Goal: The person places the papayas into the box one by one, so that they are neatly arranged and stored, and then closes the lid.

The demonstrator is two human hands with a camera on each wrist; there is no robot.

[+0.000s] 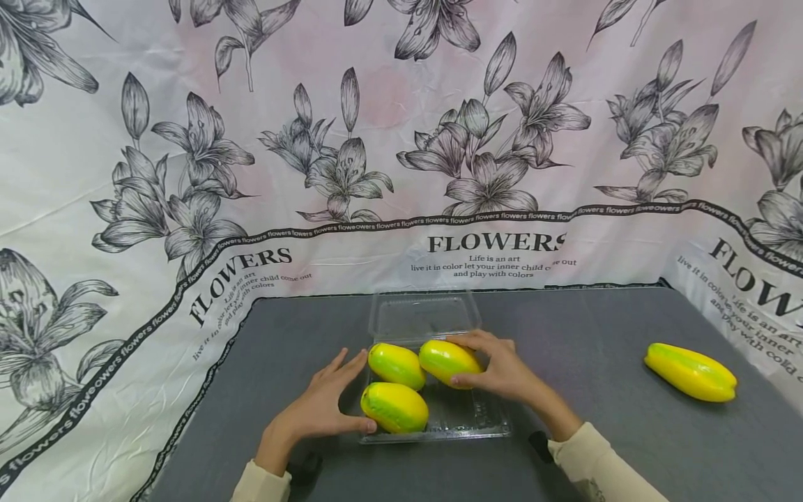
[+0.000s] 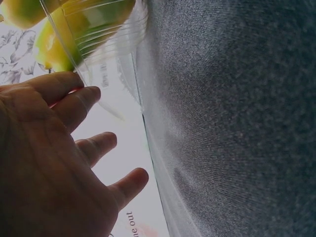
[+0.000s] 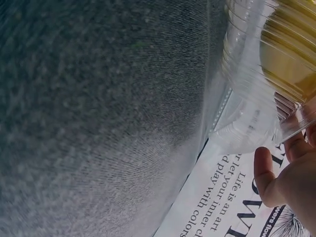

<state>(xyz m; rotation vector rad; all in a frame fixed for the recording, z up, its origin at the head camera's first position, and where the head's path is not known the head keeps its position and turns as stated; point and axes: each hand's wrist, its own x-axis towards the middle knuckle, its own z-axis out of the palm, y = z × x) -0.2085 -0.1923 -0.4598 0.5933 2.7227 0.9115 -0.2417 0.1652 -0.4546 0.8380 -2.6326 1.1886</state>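
A clear plastic box (image 1: 467,418) stands on the table with its lid (image 1: 423,317) folded back. Inside, two plump yellow-green fruits, the back left one (image 1: 396,366) and the front left one (image 1: 395,408), lie one behind the other. My right hand (image 1: 502,366) holds a third yellow-green fruit (image 1: 448,361) at the back right of the box, fingers over its far side and thumb at its near side. Spread along the box's left side is my left hand (image 1: 323,404), its thumb by the front left fruit. In the left wrist view, its fingertips (image 2: 91,94) are at the box wall.
Another yellow-green fruit (image 1: 690,373), longer and with a lobed end, lies on the right of the grey table (image 1: 590,328). A white cloth printed with flowers (image 1: 351,265) hangs behind the table and along its sides.
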